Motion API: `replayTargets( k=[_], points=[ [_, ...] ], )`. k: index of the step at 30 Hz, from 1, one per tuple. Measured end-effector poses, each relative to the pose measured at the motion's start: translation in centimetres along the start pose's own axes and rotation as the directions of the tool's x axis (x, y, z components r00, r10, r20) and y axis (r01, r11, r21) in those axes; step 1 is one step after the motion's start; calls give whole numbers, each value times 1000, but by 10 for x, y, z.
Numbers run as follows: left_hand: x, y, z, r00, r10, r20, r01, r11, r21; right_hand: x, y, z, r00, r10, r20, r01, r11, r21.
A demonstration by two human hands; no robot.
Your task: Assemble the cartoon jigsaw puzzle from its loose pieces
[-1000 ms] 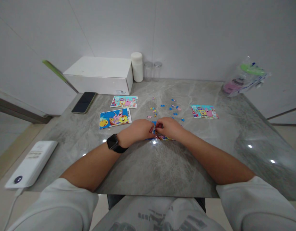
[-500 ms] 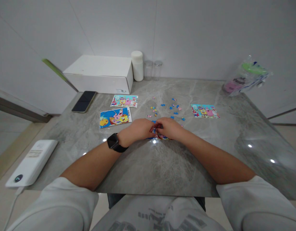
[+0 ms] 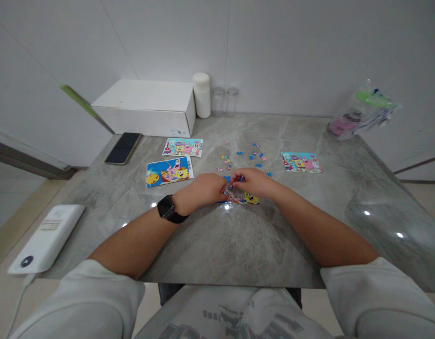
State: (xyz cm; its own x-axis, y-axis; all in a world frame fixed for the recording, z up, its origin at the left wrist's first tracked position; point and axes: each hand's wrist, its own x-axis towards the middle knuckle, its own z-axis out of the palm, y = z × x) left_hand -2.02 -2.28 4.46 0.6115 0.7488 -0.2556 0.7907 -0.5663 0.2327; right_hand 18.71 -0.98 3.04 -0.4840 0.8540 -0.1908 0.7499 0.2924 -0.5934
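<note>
A partly assembled jigsaw puzzle (image 3: 252, 198), with a colourful cartoon picture, lies flat in front of me, largely covered by my hands. My left hand (image 3: 207, 189), a black watch at its wrist, rests on the puzzle's left side with its fingers curled against it. Over the upper middle, my right hand (image 3: 256, 182) is closed in a pinch. A small puzzle piece (image 3: 231, 187) shows at its fingertips, though blurred. Just beyond the hands lie several loose blue, pink and yellow puzzle pieces (image 3: 259, 165).
Picture cards (image 3: 170, 171) lie left, another card (image 3: 302, 162) right. A phone (image 3: 123, 148), white box (image 3: 143, 113), white bottle (image 3: 202, 96) and clear jars (image 3: 231, 102) stand or lie farther back. A bagged cup (image 3: 358, 113) is far right, a white power bank (image 3: 48, 239) near left.
My right hand has shifted slightly up and away from my left, uncovering the puzzle's lower right part. A blue piece near it is no longer visible. My left hand has hardly moved.
</note>
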Motion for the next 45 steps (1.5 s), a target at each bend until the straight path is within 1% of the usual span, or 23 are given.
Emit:
replayTargets(
  k=[3,7,10,14,23,25,29,32,37,45],
  points=[
    [0,0,0,1000,-2,-11,2,1000,-4,0,5,-6,998,-19,67,22,999,-31],
    [1,-2,4,1000,-4,-22,4,1000,-7,-1,6,-3,993,-10,120,20,996,-87],
    [2,-3,6,1000,1,-27,-1,1000,2,-1,4,0,994,-9,111,20,995,-94],
    [1,-2,4,1000,-2,-7,2,1000,6,-1,3,0,996,-16,84,23,997,-80],
    [1,-1,3,1000,-10,-3,10,1000,0,-1,4,-4,995,1,104,11,993,-117],
    [2,-2,4,1000,-9,0,9,1000,2,-1,4,-5,993,-15,118,32,989,-147],
    [3,-3,6,1000,-5,-12,5,1000,8,-2,4,-6,984,-96,153,125,973,-196],
    [2,-4,6,1000,-8,-9,8,1000,5,-3,1,-7,982,-108,155,135,976,-172],
    [1,-2,4,1000,-7,-5,7,1000,-11,-5,-3,-10,987,-72,145,90,989,-118],
    [1,-1,3,1000,-6,-1,6,1000,-12,-4,1,-8,987,-68,146,81,993,-84]
  ],
)
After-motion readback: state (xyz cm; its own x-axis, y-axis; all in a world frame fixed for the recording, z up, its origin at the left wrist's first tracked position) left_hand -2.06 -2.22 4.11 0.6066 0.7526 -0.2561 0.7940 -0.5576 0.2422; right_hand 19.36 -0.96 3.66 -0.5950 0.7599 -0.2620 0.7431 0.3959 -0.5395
